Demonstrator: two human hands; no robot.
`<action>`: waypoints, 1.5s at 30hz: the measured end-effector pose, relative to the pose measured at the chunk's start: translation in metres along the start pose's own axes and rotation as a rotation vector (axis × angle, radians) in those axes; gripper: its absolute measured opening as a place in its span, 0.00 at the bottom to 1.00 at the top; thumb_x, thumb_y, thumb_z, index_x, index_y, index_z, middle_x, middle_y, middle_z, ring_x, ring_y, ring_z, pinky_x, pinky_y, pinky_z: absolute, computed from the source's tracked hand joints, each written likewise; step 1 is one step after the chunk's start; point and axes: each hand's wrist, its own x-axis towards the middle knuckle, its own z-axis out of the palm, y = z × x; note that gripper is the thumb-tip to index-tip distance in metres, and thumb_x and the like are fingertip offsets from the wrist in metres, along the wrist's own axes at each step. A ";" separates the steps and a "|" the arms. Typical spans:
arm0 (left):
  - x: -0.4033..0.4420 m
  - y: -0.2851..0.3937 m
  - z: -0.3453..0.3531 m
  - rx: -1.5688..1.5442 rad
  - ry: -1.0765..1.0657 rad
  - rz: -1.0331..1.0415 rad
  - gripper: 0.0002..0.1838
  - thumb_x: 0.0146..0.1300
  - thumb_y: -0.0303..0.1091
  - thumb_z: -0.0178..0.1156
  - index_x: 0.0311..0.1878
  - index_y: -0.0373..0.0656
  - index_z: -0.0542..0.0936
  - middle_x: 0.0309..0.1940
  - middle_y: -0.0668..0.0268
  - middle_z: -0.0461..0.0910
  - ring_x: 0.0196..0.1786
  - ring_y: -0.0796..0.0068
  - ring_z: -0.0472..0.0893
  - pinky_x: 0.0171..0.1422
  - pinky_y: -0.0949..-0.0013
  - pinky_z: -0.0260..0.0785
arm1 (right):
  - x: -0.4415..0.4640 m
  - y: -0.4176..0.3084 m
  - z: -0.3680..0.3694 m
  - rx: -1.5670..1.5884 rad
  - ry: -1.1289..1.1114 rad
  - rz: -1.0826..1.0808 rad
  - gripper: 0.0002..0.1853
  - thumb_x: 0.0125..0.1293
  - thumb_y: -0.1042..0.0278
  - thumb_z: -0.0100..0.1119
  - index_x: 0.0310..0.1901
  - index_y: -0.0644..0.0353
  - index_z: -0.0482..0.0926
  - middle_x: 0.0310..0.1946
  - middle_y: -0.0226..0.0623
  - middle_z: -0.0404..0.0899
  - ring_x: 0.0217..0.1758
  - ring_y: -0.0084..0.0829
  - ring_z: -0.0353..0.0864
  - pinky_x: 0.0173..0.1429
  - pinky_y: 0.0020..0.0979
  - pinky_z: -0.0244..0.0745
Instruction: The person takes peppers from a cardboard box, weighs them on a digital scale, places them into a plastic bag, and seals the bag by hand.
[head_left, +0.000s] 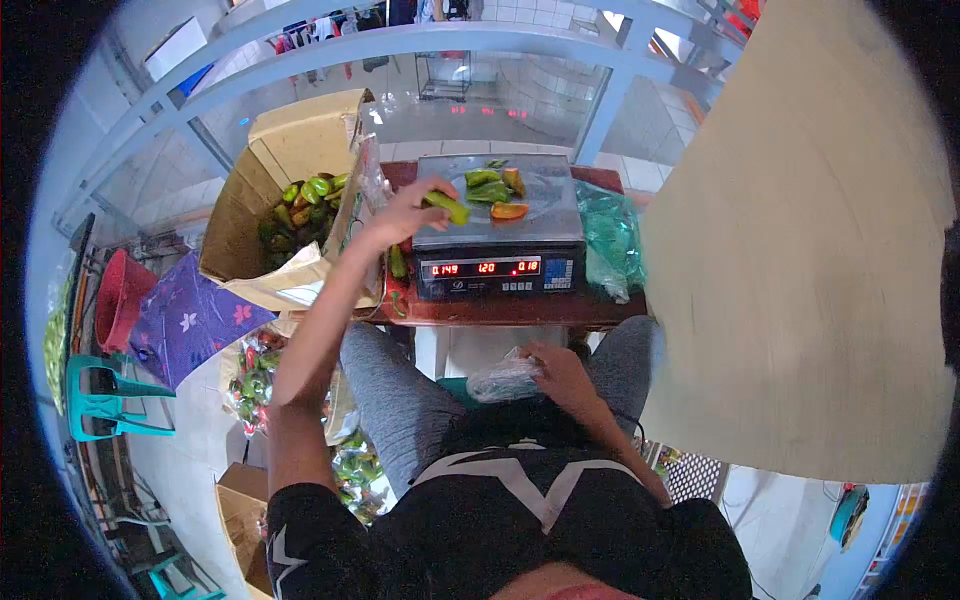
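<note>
My left hand [412,212] reaches over the left edge of a digital scale [440,236], its fingers closed on a light green pepper [447,207]. Several peppers lie on the metal pan, among them green ones [490,192] and an orange one [508,211]. Red digits on the scale's display [483,268] read 0.149, 1.20 and 0.18. Low over my lap, my right hand [560,374] grips a crumpled clear plastic bag [502,378]. The bag's contents, if any, cannot be made out.
An open cardboard box [230,235] with peppers stands left of the scale. Green plastic bags [608,240] lie to its right on the reddish table [470,312]. A large tan panel [800,260] fills the right side. Bagged peppers [358,468] and a teal stool [110,400] are at lower left.
</note>
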 end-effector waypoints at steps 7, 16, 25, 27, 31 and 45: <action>0.070 -0.127 0.037 -0.234 0.290 -0.251 0.17 0.63 0.37 0.64 0.49 0.35 0.75 0.33 0.60 0.82 0.28 0.73 0.82 0.32 0.71 0.78 | -0.008 0.020 0.001 -0.019 0.023 -0.007 0.20 0.50 0.81 0.57 0.49 0.60 0.76 0.44 0.48 0.80 0.45 0.50 0.80 0.52 0.41 0.73; 0.067 -0.133 0.048 0.718 0.565 -0.056 0.18 0.56 0.40 0.68 0.44 0.40 0.77 0.41 0.54 0.75 0.45 0.55 0.79 0.49 0.57 0.72 | 0.001 0.022 -0.002 0.049 0.015 0.104 0.18 0.52 0.80 0.57 0.47 0.62 0.75 0.40 0.48 0.80 0.45 0.47 0.81 0.51 0.41 0.73; 0.059 -0.118 0.045 0.850 0.534 0.093 0.18 0.55 0.36 0.67 0.47 0.44 0.76 0.46 0.53 0.71 0.50 0.49 0.76 0.54 0.52 0.70 | 0.004 0.025 0.004 0.053 0.031 0.027 0.17 0.53 0.80 0.58 0.47 0.61 0.75 0.40 0.48 0.80 0.45 0.49 0.81 0.50 0.41 0.73; 0.058 -0.110 0.048 0.906 0.528 0.154 0.17 0.54 0.34 0.67 0.47 0.44 0.76 0.47 0.54 0.71 0.51 0.50 0.76 0.54 0.52 0.70 | 0.004 0.014 -0.005 0.035 0.006 0.055 0.17 0.52 0.81 0.58 0.47 0.61 0.75 0.40 0.48 0.80 0.45 0.49 0.81 0.50 0.41 0.73; 0.052 -0.085 0.058 0.835 0.459 0.101 0.16 0.54 0.32 0.66 0.47 0.45 0.76 0.46 0.56 0.72 0.49 0.51 0.77 0.52 0.52 0.71 | 0.004 0.018 -0.001 0.031 0.002 0.051 0.18 0.51 0.82 0.58 0.46 0.60 0.76 0.40 0.47 0.80 0.45 0.49 0.81 0.50 0.41 0.73; -0.091 -0.022 0.143 0.467 0.133 0.148 0.13 0.58 0.33 0.63 0.44 0.37 0.77 0.41 0.54 0.77 0.46 0.55 0.78 0.51 0.61 0.70 | 0.060 0.014 -0.014 -0.013 0.080 0.111 0.15 0.55 0.73 0.60 0.45 0.58 0.76 0.41 0.46 0.81 0.49 0.51 0.79 0.52 0.46 0.74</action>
